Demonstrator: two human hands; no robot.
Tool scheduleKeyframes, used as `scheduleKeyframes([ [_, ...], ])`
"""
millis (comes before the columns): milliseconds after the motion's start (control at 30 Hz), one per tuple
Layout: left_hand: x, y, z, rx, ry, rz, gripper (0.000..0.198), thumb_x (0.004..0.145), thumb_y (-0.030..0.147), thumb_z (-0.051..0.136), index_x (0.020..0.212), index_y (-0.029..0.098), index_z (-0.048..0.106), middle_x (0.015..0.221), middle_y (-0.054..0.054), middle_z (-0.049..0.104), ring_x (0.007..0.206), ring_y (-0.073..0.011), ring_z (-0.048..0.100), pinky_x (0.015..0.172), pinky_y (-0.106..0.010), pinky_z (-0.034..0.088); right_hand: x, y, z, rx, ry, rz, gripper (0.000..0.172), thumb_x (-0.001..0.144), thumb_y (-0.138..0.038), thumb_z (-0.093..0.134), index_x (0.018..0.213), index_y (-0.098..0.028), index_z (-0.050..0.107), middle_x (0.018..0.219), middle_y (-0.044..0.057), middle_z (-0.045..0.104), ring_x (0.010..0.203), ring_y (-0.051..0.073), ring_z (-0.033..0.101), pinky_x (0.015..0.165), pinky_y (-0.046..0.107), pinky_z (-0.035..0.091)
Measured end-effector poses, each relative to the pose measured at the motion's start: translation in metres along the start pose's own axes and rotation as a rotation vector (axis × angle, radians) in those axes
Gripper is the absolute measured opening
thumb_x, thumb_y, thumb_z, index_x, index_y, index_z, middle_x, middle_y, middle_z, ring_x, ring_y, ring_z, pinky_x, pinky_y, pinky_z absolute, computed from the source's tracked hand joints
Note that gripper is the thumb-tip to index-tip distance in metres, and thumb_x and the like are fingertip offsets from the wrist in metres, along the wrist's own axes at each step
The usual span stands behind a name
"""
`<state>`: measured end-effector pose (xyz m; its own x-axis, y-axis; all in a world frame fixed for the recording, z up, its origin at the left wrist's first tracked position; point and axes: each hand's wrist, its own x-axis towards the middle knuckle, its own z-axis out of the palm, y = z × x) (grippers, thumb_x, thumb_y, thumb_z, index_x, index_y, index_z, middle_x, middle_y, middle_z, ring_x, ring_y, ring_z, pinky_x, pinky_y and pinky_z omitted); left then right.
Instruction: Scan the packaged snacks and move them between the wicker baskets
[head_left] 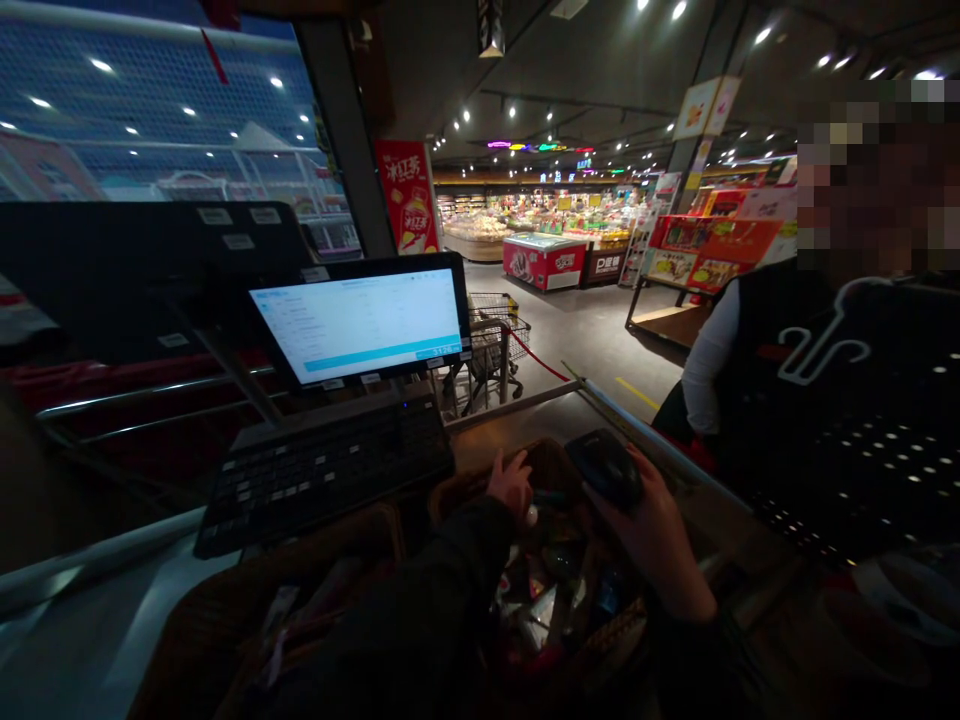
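Observation:
My right hand (660,545) is closed around a black handheld barcode scanner (604,468), whose rounded head shows above my fingers. The scanner is over a brown basket (454,490) filled with small packaged items (544,610), some shiny. My left hand (511,485) reaches over the same basket near its far rim, with fingers apart and nothing visibly gripped. A small white round thing (532,515) shows right beside it. The dark inside of the basket hides most of its contents.
Left of the basket are a black keyboard (330,465) and a lit screen (364,325). A second brown basket (382,520) stands nearer on the left. On the right, a person in dark clothing (750,320) stands beside dark garments with a white hanger (821,340). Shopping carts (495,350) stand beyond the counter.

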<state>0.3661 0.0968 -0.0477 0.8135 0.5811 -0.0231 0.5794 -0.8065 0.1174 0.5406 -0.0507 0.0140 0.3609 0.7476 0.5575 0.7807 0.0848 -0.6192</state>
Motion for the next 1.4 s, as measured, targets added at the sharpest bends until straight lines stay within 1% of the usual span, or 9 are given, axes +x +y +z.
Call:
scheduleKeyframes([
  [100, -0.007, -0.014, -0.029, -0.021, 0.059, -0.078, 0.021, 0.086, 0.018, 0.057, 0.082, 0.023, 0.077, 0.139, -0.006, 0.064, 0.148, -0.0328, 0.035, 0.117, -0.072, 0.017, 0.002, -0.003, 0.0, 0.01, -0.014, 0.003, 0.04, 0.081, -0.047, 0.069, 0.11, -0.02, 0.07, 0.126, 0.015, 0.067, 0.128, 0.037, 0.056, 0.107, 0.056, 0.047],
  [200, -0.02, -0.026, -0.068, -0.034, 0.156, -0.148, 0.014, 0.083, 0.021, 0.063, 0.08, 0.024, 0.076, 0.147, -0.003, 0.056, 0.15, -0.0338, 0.028, 0.117, -0.074, 0.013, 0.003, -0.007, -0.002, 0.001, 0.01, -0.003, 0.042, 0.08, -0.049, 0.069, 0.11, -0.019, 0.071, 0.124, 0.015, 0.067, 0.127, 0.038, 0.057, 0.105, 0.056, 0.048],
  [367, -0.055, -0.038, -0.137, -0.165, 0.439, -0.245, 0.014, 0.083, 0.022, 0.064, 0.079, 0.025, 0.077, 0.147, 0.0, 0.057, 0.149, -0.0331, 0.031, 0.118, -0.071, 0.017, 0.005, -0.02, -0.002, 0.017, 0.012, -0.021, 0.042, 0.081, -0.049, 0.068, 0.11, -0.017, 0.071, 0.126, 0.016, 0.065, 0.129, 0.038, 0.056, 0.107, 0.057, 0.047],
  [500, -0.083, -0.043, -0.172, -0.227, 0.592, -0.26, 0.015, 0.084, 0.022, 0.063, 0.076, 0.023, 0.075, 0.146, -0.002, 0.058, 0.149, -0.0333, 0.031, 0.117, -0.07, 0.022, 0.007, -0.036, -0.003, 0.063, 0.008, -0.054, 0.041, 0.08, -0.046, 0.07, 0.11, -0.019, 0.071, 0.127, 0.015, 0.066, 0.127, 0.035, 0.057, 0.106, 0.054, 0.048],
  [633, -0.104, -0.049, -0.186, -0.243, 0.709, -0.263, 0.017, 0.086, 0.022, 0.06, 0.076, 0.021, 0.074, 0.144, -0.002, 0.059, 0.148, -0.0321, 0.033, 0.119, -0.065, 0.026, 0.008, -0.053, -0.002, 0.1, -0.015, -0.118, 0.037, 0.08, -0.044, 0.07, 0.108, -0.02, 0.071, 0.125, 0.014, 0.067, 0.124, 0.034, 0.059, 0.106, 0.053, 0.048],
  [800, -0.125, -0.058, -0.199, -0.243, 0.838, -0.282, 0.016, 0.086, 0.022, 0.06, 0.077, 0.019, 0.073, 0.142, -0.004, 0.061, 0.147, -0.0307, 0.036, 0.121, -0.055, 0.031, 0.006, -0.081, 0.001, 0.09, -0.042, -0.279, 0.034, 0.083, -0.039, 0.069, 0.112, -0.023, 0.072, 0.128, 0.013, 0.065, 0.132, 0.037, 0.052, 0.109, 0.057, 0.044],
  [1033, -0.162, -0.06, -0.225, -0.18, 0.919, -0.377, 0.018, 0.087, 0.021, 0.058, 0.075, 0.018, 0.071, 0.149, -0.006, 0.054, 0.152, -0.0338, 0.024, 0.118, -0.067, 0.024, 0.005, -0.144, 0.005, 0.167, -0.109, -0.426, 0.045, 0.083, -0.03, 0.069, 0.127, -0.026, 0.063, 0.14, 0.012, 0.056, 0.142, 0.037, 0.04, 0.115, 0.061, 0.039],
  [1167, -0.185, -0.064, -0.235, -0.149, 0.965, -0.39, 0.019, 0.087, 0.022, 0.058, 0.074, 0.018, 0.07, 0.148, -0.007, 0.056, 0.152, -0.0335, 0.025, 0.12, -0.064, 0.025, 0.001, -0.17, 0.013, 0.205, -0.116, -0.494, 0.048, 0.08, -0.025, 0.07, 0.127, -0.024, 0.062, 0.143, 0.013, 0.053, 0.146, 0.038, 0.034, 0.116, 0.065, 0.035],
  [1400, -0.218, -0.074, -0.239, -0.155, 1.016, -0.402, 0.017, 0.087, 0.022, 0.059, 0.075, 0.018, 0.07, 0.145, -0.008, 0.059, 0.151, -0.0335, 0.028, 0.121, -0.061, 0.026, -0.007, -0.197, 0.02, 0.221, -0.122, -0.562, 0.054, 0.077, -0.024, 0.073, 0.128, -0.023, 0.059, 0.144, 0.014, 0.05, 0.145, 0.039, 0.034, 0.116, 0.065, 0.034],
])
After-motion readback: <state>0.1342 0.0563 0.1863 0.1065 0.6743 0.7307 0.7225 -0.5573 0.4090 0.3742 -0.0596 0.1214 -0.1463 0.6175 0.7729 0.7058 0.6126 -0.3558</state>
